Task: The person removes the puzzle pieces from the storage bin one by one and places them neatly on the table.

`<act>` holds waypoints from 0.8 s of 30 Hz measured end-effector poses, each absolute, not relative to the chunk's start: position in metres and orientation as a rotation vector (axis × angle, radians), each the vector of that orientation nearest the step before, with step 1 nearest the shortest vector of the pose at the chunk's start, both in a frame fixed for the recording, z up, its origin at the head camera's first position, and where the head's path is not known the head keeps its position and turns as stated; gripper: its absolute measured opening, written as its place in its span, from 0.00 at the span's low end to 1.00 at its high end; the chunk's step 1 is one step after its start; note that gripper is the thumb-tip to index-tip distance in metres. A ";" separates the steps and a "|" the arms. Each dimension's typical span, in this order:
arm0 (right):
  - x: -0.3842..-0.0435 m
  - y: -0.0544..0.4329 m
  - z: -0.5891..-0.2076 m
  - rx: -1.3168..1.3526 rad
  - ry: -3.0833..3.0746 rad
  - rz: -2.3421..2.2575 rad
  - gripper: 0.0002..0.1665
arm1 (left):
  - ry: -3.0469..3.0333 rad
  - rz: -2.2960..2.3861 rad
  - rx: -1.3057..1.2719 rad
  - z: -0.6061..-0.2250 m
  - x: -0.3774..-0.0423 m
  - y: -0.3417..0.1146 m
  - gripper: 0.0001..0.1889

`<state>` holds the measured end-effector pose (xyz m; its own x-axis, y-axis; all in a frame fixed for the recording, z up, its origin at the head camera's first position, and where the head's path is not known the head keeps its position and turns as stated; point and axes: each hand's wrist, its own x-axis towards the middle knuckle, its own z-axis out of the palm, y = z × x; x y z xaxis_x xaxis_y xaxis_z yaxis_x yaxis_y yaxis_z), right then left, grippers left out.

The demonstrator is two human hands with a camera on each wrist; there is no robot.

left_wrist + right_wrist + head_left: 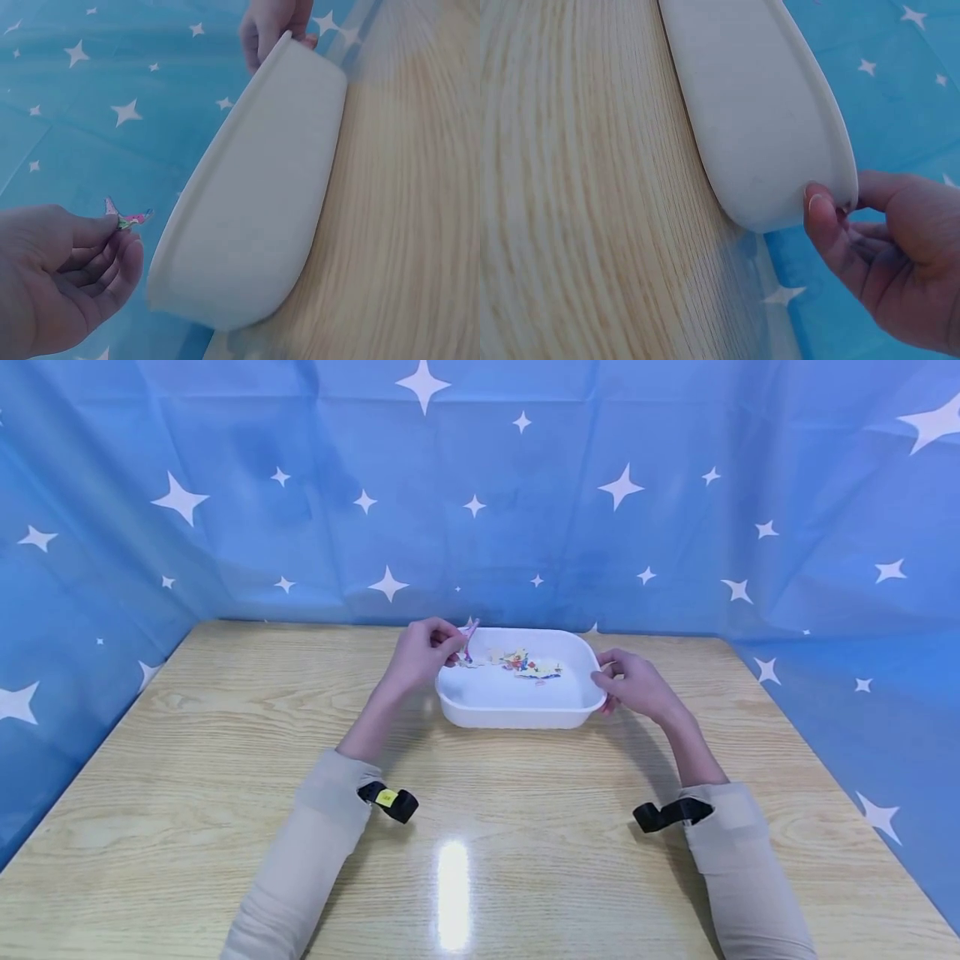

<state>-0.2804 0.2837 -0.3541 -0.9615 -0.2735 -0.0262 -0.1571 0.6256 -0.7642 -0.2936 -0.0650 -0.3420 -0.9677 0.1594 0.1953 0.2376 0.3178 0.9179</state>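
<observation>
Nearest my head camera, I have the two pale sleeves, left (303, 852) and right (750, 868), each with a black strap (671, 815) at the cuff; the left strap carries a yellow patch. Under them spreads the wood-grain table (225, 735), with a bright streak of glare near the middle. Farther out, my right hand (636, 682) is closed on the rim at the right end of a white tub (517, 718), its thumb and fingers gripping the edge. The tub sits upright near the table's far edge. My left hand (422, 652) is at the other end, its thumb and forefinger pinched together on a small pink-and-green piece (132, 221), the remaining fingers loosely curled. From the head, I see that piece by the tub's left rim. Inside, a scatter of small colourful pieces (516, 662) lies across the tub floor, too small for me to make out. Behind everything hangs a blue backdrop (525, 543) printed with white four-pointed stars.
</observation>
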 end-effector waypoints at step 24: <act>-0.280 0.284 -0.355 -0.350 2.679 -1.291 0.27 | -2.579 -1.819 -0.118 -0.360 -0.299 -0.130 0.12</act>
<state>-0.2804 0.2845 -0.3552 -0.9619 -0.2715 -0.0312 -0.1449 0.6032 -0.7843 -0.2988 -0.1301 -0.3598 -0.9971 0.0707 0.0293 0.0513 0.3340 0.9412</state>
